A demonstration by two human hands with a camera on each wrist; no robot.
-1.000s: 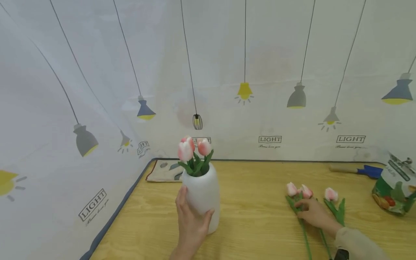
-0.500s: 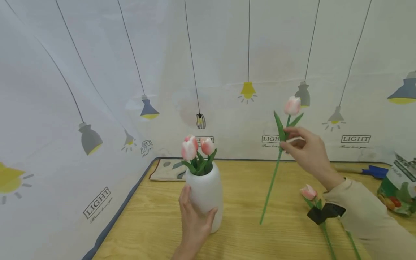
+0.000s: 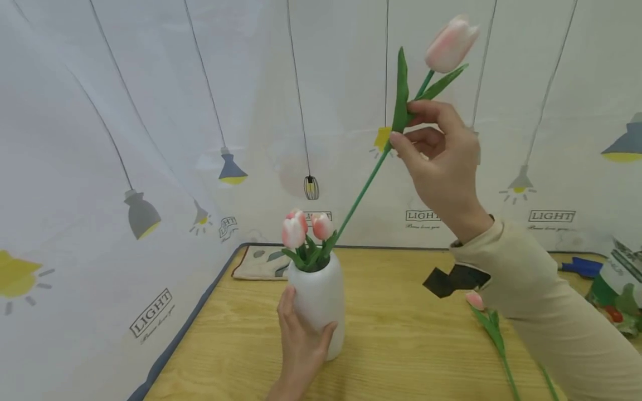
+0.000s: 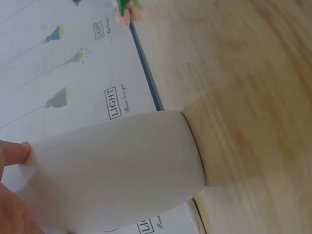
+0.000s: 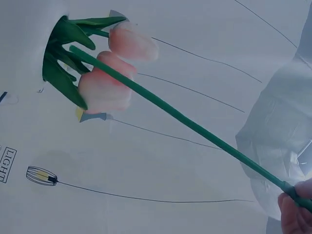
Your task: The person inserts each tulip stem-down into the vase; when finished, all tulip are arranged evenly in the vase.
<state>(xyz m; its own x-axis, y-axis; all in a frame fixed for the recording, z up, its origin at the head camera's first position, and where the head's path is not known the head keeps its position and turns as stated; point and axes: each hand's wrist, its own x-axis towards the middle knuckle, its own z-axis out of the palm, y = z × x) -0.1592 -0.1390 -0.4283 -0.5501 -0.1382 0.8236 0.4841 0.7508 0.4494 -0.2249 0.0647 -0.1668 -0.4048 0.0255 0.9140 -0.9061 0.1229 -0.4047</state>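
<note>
My left hand (image 3: 303, 348) grips a white vase (image 3: 321, 306) low on its side; the vase stands upright on the table. Several pink-and-white tulips (image 3: 295, 229) with green leaves rise from its mouth. High to the right, my right hand (image 3: 443, 159) pinches another tulip (image 3: 451, 44) by its stem, just at the leaves. That stem slants down to the left, its lower tip overlapping the leaves at the vase mouth. In the right wrist view the stem end (image 5: 78, 51) shows close over the leaves in the opening. The left wrist view shows the vase wall (image 4: 122, 165) and part of my fingers.
More tulips (image 3: 489, 323) lie on the wooden table (image 3: 401, 334) at right, partly hidden by my right sleeve. Behind them are a blue-bladed trowel (image 3: 582, 267) and a green-and-white bag (image 3: 614, 289). A folded cloth (image 3: 258, 263) lies behind the vase. A lamp-printed sheet (image 3: 351, 139) hangs behind.
My right hand has picked up a tulip from the table, lifted it and carried it left and up, its stem now reaching the vase mouth. The left hand stays on the vase.
</note>
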